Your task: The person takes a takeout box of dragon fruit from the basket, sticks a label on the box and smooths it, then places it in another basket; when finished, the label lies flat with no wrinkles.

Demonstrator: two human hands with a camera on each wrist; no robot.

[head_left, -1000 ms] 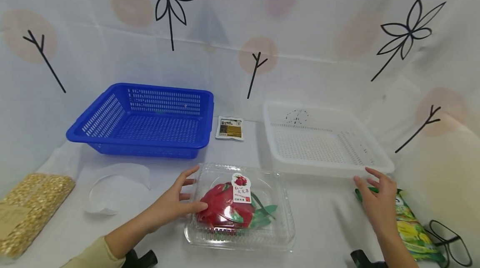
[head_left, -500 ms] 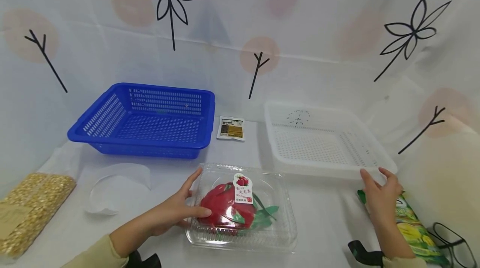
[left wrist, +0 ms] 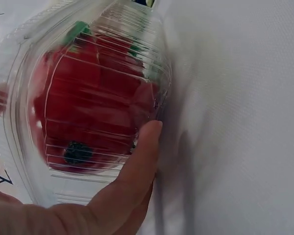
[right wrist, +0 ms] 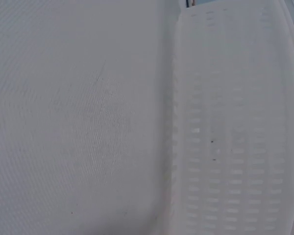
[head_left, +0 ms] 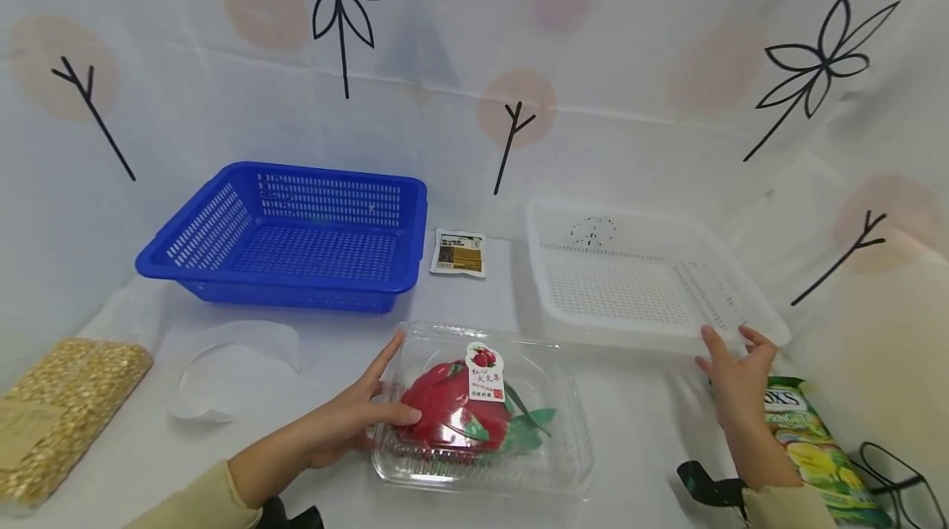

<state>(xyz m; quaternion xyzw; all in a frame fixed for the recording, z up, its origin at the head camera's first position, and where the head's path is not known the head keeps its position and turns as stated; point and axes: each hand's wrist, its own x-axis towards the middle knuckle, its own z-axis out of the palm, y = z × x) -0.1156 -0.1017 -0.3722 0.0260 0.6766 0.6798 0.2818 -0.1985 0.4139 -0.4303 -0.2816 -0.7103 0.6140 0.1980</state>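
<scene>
A clear plastic clamshell box [head_left: 552, 430] with a red dragon fruit [head_left: 455, 409] and green leaves inside lies front centre; a white label [head_left: 485, 372] is on its lid. My left hand [head_left: 344, 418] grips the box's left side, thumb over the lid and fingers along the edge. In the left wrist view, a finger [left wrist: 130, 181] curves against the box's ribbed wall. My right hand [head_left: 737, 381] is at the front right rim of a white basket [head_left: 615, 327], fingers loosely spread; whether they touch it is unclear. The right wrist view shows the basket's slotted wall [right wrist: 230, 132] but no hand.
A blue basket [head_left: 282, 290] stands back left, with a small sachet [head_left: 460, 253] right of it. A bag of yellow kernels [head_left: 74, 397] and a curled clear plastic piece [head_left: 233, 372] lie left. A green packet [head_left: 808, 447] and glasses [head_left: 893, 475] lie right.
The right hand has shifted along the white basket's front rim, first right, then back left. The left hand's fingers have drawn in closer on the clamshell box, which stays in place.
</scene>
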